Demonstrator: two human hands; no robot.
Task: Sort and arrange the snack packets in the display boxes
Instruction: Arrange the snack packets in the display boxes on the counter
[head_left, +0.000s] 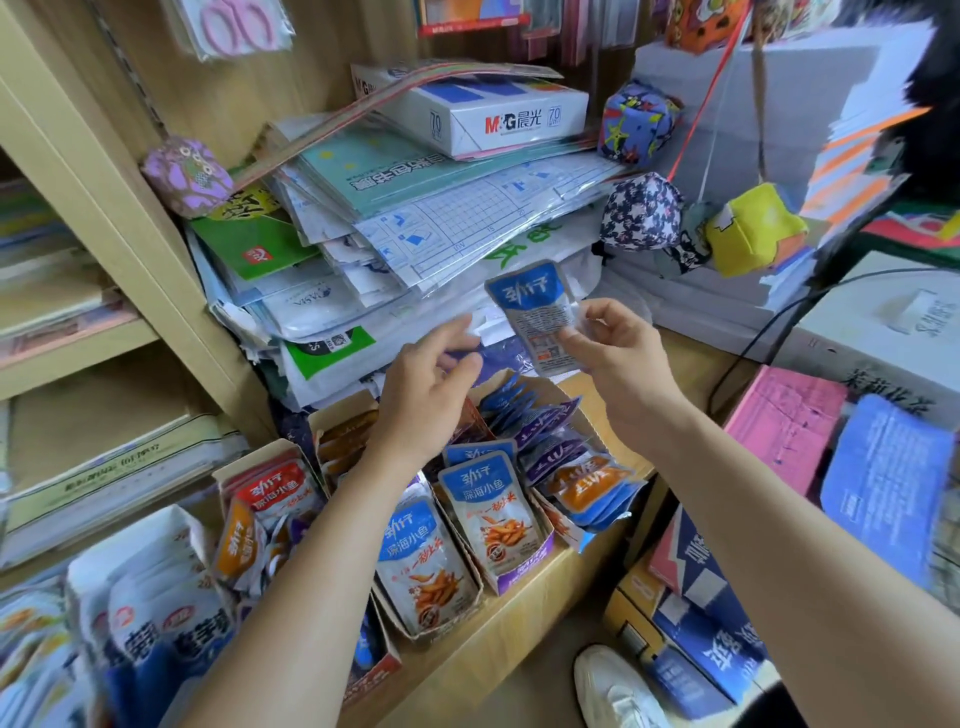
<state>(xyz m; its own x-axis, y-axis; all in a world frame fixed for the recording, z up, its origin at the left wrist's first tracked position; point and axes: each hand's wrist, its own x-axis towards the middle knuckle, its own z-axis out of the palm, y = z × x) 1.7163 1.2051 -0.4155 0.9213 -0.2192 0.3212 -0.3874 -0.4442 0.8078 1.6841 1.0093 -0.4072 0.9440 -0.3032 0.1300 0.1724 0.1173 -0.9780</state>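
Observation:
My right hand (615, 345) holds a blue-topped snack packet (535, 306) upright above the display boxes, pinched by its lower right side. My left hand (434, 379) hovers just left of it with fingers apart and nothing in it. Below stand several cardboard display boxes: one with blue fish-snack packets (488, 514), another blue-packet box (423, 566) in front of it, a box with red and orange packets (265, 499), and a far box with blue, purple and orange packets (550, 436) spilling out.
A sloping pile of plastic-wrapped stationery (415, 223) rises right behind the boxes. A wooden shelf unit (104, 218) stands on the left. Pink and blue cartons (779, 426) lie to the right, white packets (156, 608) at lower left, a white shoe (608, 686) below.

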